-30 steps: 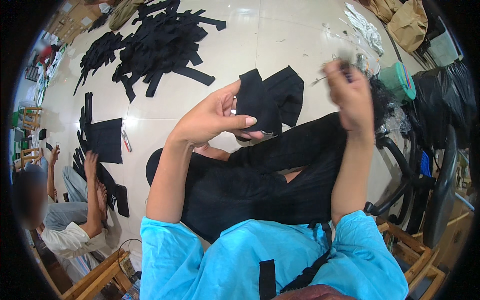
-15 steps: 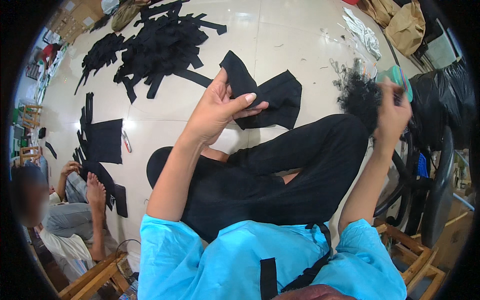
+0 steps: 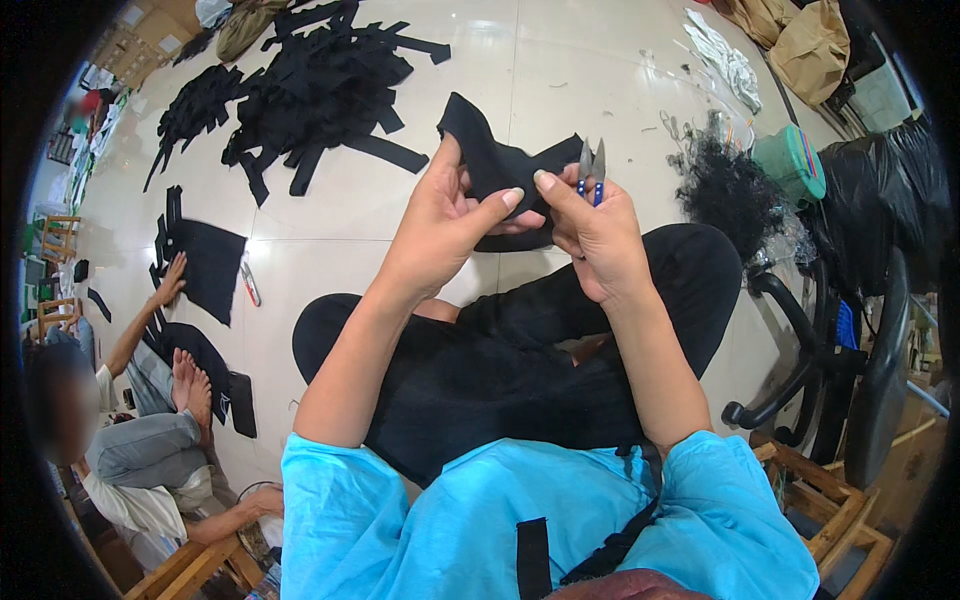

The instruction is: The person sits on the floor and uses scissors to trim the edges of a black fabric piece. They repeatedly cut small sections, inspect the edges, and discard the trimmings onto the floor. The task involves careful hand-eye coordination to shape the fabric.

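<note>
A piece of black cloth (image 3: 490,160) is raised above my lap. My left hand (image 3: 455,205) is closed on it, thumb in front and fingers behind. My right hand (image 3: 600,230) is closed around small thread snips (image 3: 590,175) with blue on the handles. Their two blades point up and away from me, slightly apart. The thumb and fingertips of this hand also meet the right part of the cloth. My crossed legs in black trousers lie below both hands.
A heap of black cloth strips (image 3: 320,100) lies far left on the floor. To the right are a black thread pile (image 3: 725,185), a green tub (image 3: 785,165) and a black chair base (image 3: 800,350). A co-worker (image 3: 150,430) sits left, near a utility knife (image 3: 250,283).
My right hand has come left from beside the green tub to the cloth, with the snips now plainly visible. The co-worker's hand has reached onto the black cloth sheet.
</note>
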A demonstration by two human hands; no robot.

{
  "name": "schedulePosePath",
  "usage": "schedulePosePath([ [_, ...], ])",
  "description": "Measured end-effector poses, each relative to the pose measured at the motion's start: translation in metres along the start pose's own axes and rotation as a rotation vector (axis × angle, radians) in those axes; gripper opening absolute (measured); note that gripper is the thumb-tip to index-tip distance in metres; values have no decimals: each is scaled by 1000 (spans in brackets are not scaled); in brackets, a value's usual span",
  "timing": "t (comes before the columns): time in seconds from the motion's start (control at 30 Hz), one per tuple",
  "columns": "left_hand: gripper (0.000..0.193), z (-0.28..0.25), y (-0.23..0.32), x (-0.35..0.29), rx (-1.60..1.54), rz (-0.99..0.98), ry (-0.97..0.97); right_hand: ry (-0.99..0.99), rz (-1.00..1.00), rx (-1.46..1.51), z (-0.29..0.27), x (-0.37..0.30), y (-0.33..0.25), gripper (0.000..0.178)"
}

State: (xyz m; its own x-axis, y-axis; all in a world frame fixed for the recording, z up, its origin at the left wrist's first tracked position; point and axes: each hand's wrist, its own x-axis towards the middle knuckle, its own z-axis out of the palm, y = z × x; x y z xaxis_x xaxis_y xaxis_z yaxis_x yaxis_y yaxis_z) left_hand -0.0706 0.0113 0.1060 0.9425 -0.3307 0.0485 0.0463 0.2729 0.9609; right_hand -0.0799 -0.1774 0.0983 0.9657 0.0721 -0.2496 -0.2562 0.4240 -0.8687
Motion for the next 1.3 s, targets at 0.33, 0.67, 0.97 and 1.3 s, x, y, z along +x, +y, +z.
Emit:
schedulePosePath([
  [0.33,66,1,-1,2,-40,-68,-69,59,-306,-294,-6,-2,0,20],
  [0.67,81,3,-5,2,-3,-24,-58,48,-277,-247,-3,-9,2,21],
  [0.97,71,-2,-6,5,-69,-6,-34,28,-78,-260,-13,-7,-4,33],
  [1.3,95,-8,-12,6,98,5,42,-221,20,-335,-21,-39,1,50],
])
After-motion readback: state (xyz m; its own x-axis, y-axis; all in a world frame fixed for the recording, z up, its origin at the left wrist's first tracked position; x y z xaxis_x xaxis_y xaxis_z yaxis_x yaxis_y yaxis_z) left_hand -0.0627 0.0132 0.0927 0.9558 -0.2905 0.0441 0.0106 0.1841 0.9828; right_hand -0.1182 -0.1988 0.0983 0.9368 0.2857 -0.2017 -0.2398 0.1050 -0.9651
